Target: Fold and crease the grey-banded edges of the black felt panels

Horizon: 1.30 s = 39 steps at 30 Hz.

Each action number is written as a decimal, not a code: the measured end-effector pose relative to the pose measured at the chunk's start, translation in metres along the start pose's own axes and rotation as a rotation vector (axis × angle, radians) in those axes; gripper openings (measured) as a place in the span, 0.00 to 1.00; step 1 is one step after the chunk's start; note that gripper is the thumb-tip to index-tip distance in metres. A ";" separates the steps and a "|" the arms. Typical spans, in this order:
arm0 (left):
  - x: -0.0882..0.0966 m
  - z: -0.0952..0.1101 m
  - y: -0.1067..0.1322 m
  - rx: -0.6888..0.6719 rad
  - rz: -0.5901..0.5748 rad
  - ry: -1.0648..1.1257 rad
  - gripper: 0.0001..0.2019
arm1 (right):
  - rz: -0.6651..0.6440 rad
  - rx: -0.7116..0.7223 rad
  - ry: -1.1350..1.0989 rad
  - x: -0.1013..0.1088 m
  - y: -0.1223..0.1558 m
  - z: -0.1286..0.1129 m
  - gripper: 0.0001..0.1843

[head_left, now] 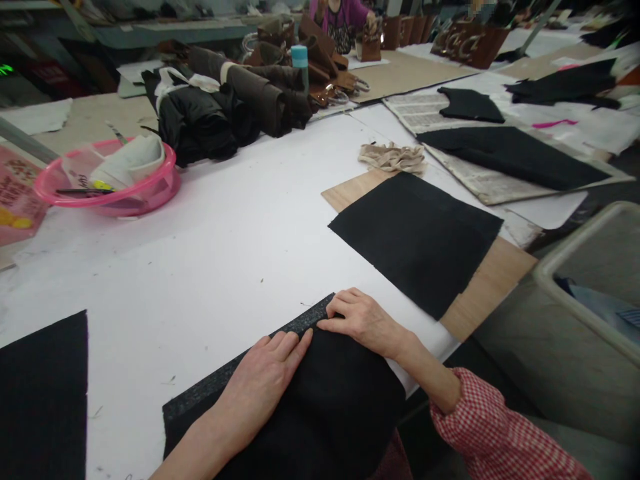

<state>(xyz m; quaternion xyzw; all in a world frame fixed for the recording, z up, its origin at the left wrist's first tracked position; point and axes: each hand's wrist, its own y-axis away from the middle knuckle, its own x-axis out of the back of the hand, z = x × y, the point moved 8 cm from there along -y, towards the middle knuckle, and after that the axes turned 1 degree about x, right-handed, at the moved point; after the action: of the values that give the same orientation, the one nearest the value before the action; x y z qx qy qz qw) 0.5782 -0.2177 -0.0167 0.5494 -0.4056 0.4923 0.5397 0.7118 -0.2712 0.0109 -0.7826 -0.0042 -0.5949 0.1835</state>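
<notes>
A piece of black fabric [330, 400] lies at the table's front edge, partly hanging over it. Along its far side runs a speckled dark grey strip [215, 383]. My left hand [265, 377] rests flat on the fabric, its fingers stretched out onto the strip. At the strip's far right end, my right hand [364, 321] has its fingers curled and pinched on the fabric's edge. What lies beneath those fingertips is hidden. Just beyond my right hand, a black fabric panel [420, 233] lies on a thin wooden board [493, 283].
Another black panel [45, 400] lies at the left. A pink basin [133, 202] holds white cloth and small tools. Dark rolled material [260, 93] and brown bags are piled behind. Beige strips [393, 159] lie past the board. A grey bin [565, 320] stands right. A person [345, 20] works across the table.
</notes>
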 end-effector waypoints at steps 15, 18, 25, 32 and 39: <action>0.008 0.003 -0.011 -0.039 0.019 0.044 0.29 | 0.027 -0.023 0.027 0.008 0.009 0.008 0.10; 0.009 0.005 -0.018 -0.033 0.026 0.032 0.28 | 0.038 -0.030 0.024 0.010 0.011 0.010 0.10; 0.011 0.012 -0.025 -0.023 0.055 0.032 0.23 | 0.045 -0.040 0.036 0.012 0.014 0.013 0.09; 0.005 0.016 -0.027 -0.058 0.078 -0.107 0.28 | 0.050 -0.063 0.031 0.012 0.018 0.018 0.09; 0.009 0.022 -0.033 -0.074 0.091 -0.114 0.28 | 0.105 -0.095 -0.012 0.012 0.024 0.024 0.11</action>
<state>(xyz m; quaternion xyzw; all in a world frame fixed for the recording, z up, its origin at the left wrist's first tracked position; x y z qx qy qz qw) 0.6147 -0.2356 -0.0124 0.5373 -0.4782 0.4690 0.5125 0.7429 -0.2894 0.0099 -0.7931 0.0641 -0.5792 0.1772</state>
